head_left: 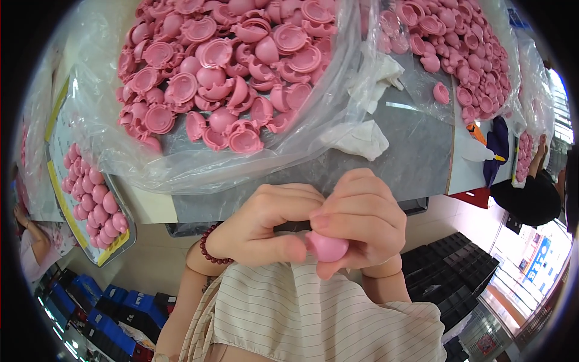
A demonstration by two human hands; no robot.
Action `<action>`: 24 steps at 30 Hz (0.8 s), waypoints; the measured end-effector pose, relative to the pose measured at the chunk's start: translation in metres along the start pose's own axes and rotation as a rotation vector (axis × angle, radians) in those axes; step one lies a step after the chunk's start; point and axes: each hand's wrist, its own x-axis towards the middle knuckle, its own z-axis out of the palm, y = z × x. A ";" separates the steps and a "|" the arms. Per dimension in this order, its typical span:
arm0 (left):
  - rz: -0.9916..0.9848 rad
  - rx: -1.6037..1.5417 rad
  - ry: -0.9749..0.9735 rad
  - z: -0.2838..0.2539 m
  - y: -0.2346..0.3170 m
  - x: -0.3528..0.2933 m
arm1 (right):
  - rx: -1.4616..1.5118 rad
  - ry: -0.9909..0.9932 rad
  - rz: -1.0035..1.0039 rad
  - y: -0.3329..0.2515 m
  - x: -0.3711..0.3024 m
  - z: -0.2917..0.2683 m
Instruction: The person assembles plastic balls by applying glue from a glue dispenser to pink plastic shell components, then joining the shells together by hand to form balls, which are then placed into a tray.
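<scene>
In front of my waist, just off the table's near edge, my two hands meet around a smooth pink plastic ball [330, 247]. My right hand [368, 223] has its fingers curled over the top, with the thumb underneath. From the left, my left hand [262, 223] closes in with bent fingers, and its thumb tip meets the ball's left side. Its fingertips are hidden behind my right hand. Beyond them on the table, a clear plastic bag [241, 172] lies spread open, full of loose pink half-shells [217, 78], some domed side up, others hollow side up.
White cloths [362, 142] lie right of the bag. Another pile of smaller pink pieces [464, 54] sits at the far right, near a white-tipped bottle [479, 152]. At left, a tray [120, 250] holds pink balls [93, 199]. Black crates [446, 271] stand on the floor at right.
</scene>
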 end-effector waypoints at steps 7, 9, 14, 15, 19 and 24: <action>-0.029 0.177 -0.008 0.003 0.008 -0.006 | -0.287 -0.046 -0.055 -0.011 0.004 0.000; 0.068 0.172 0.090 -0.001 0.028 -0.025 | -0.235 0.018 -0.062 -0.010 0.002 0.002; 0.148 1.112 1.301 -0.028 0.093 -0.071 | -0.345 0.436 -0.086 0.014 -0.039 -0.051; 0.058 1.338 1.353 -0.047 0.102 -0.092 | -0.384 0.550 -0.073 0.019 -0.045 -0.064; -0.310 1.600 1.366 -0.073 0.104 -0.128 | -0.688 1.084 0.074 0.026 -0.041 -0.097; -0.302 1.714 1.284 -0.078 0.089 -0.131 | -0.807 1.207 0.315 0.036 -0.057 -0.137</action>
